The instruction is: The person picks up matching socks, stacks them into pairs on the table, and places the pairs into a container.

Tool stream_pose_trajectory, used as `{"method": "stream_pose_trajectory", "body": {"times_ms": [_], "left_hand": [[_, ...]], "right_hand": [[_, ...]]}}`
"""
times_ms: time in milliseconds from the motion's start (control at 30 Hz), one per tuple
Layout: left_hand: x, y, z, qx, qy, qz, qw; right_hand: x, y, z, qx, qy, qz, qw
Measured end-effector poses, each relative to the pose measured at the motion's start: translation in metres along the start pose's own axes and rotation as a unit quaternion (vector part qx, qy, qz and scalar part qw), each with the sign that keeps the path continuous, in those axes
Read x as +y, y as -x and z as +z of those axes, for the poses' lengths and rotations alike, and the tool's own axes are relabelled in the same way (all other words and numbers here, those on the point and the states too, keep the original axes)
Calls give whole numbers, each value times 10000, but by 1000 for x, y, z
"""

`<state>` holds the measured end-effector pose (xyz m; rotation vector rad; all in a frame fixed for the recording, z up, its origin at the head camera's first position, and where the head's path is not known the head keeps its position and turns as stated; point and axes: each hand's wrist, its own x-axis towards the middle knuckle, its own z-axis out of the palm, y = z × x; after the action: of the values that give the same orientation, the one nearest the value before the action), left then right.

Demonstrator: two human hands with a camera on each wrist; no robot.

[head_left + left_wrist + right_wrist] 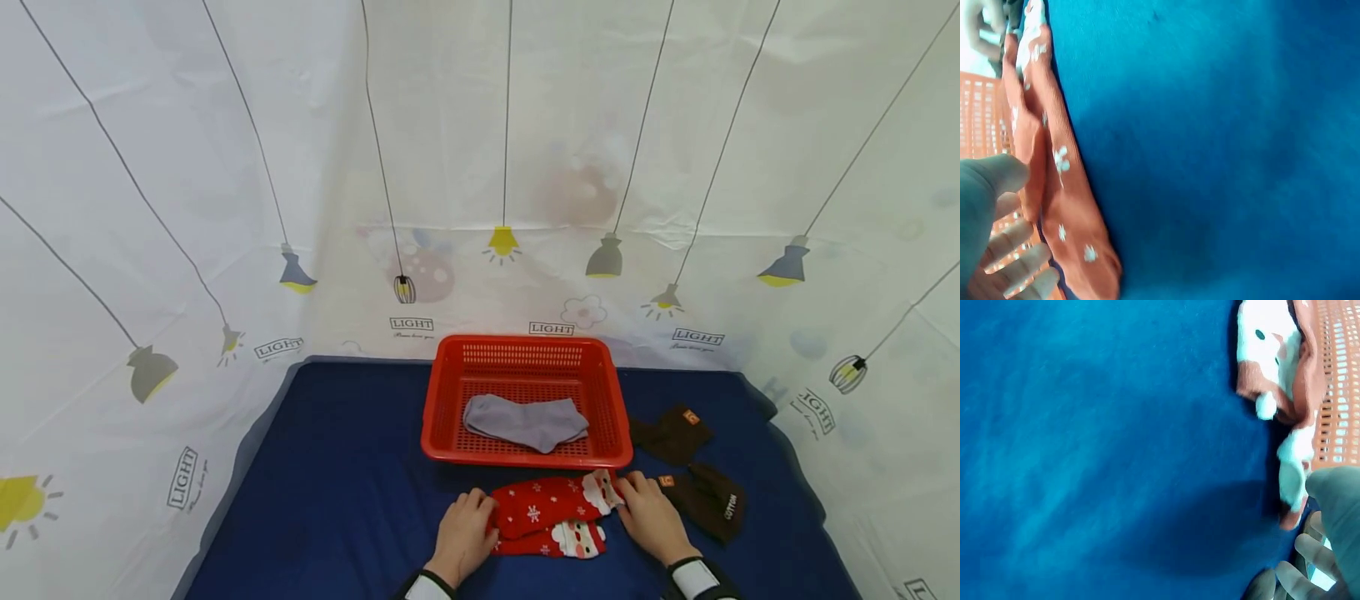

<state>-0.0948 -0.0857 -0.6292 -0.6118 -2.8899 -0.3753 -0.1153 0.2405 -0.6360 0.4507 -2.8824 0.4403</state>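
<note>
- Left hand point(461, 533), nearest the camera: thumb and fingers pinch the snowflake-patterned end of the farther red Santa sock point(543, 504).
- Right hand point(652, 517): pinches the Santa-face end of that same sock, thumb against the white print; firmness of hold cannot be told.
- Location: the farther red Santa sock lies along the near rim of the red plastic basket point(528, 461), toward its near right corner, partly over the nearer red Santa sock point(558, 542). Both are on the blue-covered bench point(345, 467).
- Handling, as judged: light, limp knit; not fragile, low slip risk against bare fingers. Expect sagging at mid-length and sliding between the two layers.
- Hold points, as judged: both ends, thumb above and fingers beneath; include both layers if the pair is to stay aligned. The white pompom makes a poor hold.
- Adjacent items: grey socks point(525, 422) rest inside the basket near its near wall; the dark brown socks point(708, 500) lie toward the bench's right edge.
</note>
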Motion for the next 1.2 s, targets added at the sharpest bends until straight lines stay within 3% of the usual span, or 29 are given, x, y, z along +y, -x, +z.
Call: {"method": "stream_pose_trajectory", "body": {"times_ms": [100, 300, 600, 1200], "left_hand": [[7, -4, 2, -252, -53, -78, 9996], [13, -10, 6, -364, -217, -21, 9991], [14, -16, 17, -398, -540, 116, 9977], [16, -18, 27, 33, -382, 285, 9989]], "right_hand": [[-5, -6, 4, -94, 77, -199, 9997], [-8, -15, 8, -403, 378, -400, 9977], [-8, -23, 13, -840, 276, -50, 9961], [-7, -16, 30, -448, 274, 62, 9986]]}}
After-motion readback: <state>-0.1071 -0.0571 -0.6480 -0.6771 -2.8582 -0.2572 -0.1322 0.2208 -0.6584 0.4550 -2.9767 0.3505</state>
